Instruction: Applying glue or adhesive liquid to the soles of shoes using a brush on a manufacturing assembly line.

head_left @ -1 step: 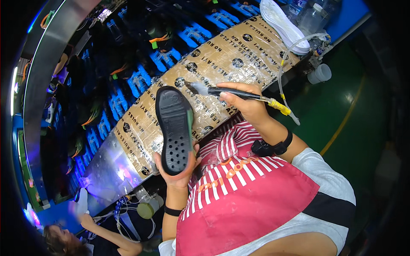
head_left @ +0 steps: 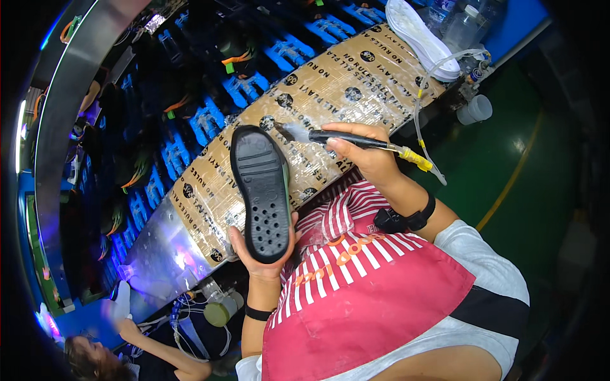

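Observation:
My left hand grips a black shoe sole by its holed end, thumb and fingers wrapped around the edges. Its broad ribbed and dotted face is toward me, and the other end points away over the table. Between the fingers of my right hand is a brush with a black handle and a pale ferrule. The dark bristles point left, close beside the sole's far end. A yellow-fitted clear tube joins the back of the handle.
Printed tan cardboard under clear film covers the work table. Beyond it runs a line with blue racks. A white sole, bottles and a white cup are at right. A co-worker holds a white shoe at lower left.
The black sole has turned slightly in my left hand, so less of its green-tinted side shows and its face is flatter to view. My right hand and the brush stay put.

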Tool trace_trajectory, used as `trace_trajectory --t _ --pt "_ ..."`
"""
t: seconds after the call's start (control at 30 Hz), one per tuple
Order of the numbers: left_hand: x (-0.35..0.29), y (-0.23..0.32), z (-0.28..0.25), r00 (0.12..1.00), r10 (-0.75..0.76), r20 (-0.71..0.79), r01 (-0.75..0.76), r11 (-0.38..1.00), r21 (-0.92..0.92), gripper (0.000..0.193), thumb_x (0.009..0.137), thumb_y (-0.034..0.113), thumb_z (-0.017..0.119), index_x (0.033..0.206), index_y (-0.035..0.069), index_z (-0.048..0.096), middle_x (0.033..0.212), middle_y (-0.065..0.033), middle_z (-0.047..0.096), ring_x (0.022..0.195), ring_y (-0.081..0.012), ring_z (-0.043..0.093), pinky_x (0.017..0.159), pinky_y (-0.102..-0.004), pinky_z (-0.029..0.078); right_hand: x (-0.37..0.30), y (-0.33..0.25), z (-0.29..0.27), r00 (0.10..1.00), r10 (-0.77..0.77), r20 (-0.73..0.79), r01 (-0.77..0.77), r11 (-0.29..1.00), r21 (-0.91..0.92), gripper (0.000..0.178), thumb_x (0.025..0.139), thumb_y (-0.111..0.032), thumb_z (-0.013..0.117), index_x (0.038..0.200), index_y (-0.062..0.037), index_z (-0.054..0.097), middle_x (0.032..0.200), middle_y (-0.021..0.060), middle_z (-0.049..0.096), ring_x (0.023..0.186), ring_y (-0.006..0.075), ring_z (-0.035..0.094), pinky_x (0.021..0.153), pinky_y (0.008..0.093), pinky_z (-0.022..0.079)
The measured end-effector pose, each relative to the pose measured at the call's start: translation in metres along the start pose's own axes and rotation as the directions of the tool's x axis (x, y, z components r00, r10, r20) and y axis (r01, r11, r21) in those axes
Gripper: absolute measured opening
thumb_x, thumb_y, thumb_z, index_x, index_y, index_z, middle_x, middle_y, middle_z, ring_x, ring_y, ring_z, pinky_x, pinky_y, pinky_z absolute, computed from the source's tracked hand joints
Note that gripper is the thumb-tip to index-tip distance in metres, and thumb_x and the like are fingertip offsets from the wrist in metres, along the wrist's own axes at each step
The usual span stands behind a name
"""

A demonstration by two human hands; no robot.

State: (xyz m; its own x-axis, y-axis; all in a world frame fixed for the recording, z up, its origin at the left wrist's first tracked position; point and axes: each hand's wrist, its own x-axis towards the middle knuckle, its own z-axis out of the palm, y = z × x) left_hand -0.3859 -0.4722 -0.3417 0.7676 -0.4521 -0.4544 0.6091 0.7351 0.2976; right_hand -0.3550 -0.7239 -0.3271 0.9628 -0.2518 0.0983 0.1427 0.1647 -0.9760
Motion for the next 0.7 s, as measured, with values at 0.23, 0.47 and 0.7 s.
trace_trajectory --t 0.23,0.47,0.7 --pt "0.019 -0.002 -0.01 0.99 -0.003 0.14 -0.015 0.991 0.134 0.08 0.079 0.061 0.039 0.128 -0.002 0.032 0.121 -0.0245 0.041 0.104 -0.0374 0.047 0.085 -0.0526 0.042 -0.007 -0.022 0.007 0.998 -0.046 0.048 0.043 0.998 0.053 0.022 0.076 -0.007 0.062 0.096 0.002 0.063 0.078 0.0063 0.064 0.064 0.006 0.056 0.057 0.0176 0.044" --pt "0.031 0.003 0.007 0.957 0.037 0.289 -0.085 0.984 0.156 0.068 0.082 0.057 0.042 0.123 0.004 0.041 0.119 -0.0137 0.048 0.104 -0.0268 0.051 0.085 -0.0442 0.044 -0.002 -0.051 0.035 0.874 -0.393 0.286 0.438 0.892 -0.112 0.019 0.07 -0.005 0.064 0.088 0.0012 0.063 0.072 0.0096 0.063 0.061 0.0137 0.06 0.055 0.0238 0.046" --pt "0.031 -0.017 -0.018 0.974 -0.033 0.225 0.01 0.995 0.103 0.059 0.086 0.049 0.043 0.13 0.011 0.036 0.127 -0.0066 0.044 0.115 -0.0234 0.044 0.097 -0.0394 0.035 0.013 -0.055 0.07 0.667 -0.697 0.263 0.721 0.514 -0.464 0.018 0.065 -0.01 0.065 0.081 -0.0032 0.06 0.062 0.0073 0.053 0.053 0.0219 0.055 0.048 0.0302 0.044"
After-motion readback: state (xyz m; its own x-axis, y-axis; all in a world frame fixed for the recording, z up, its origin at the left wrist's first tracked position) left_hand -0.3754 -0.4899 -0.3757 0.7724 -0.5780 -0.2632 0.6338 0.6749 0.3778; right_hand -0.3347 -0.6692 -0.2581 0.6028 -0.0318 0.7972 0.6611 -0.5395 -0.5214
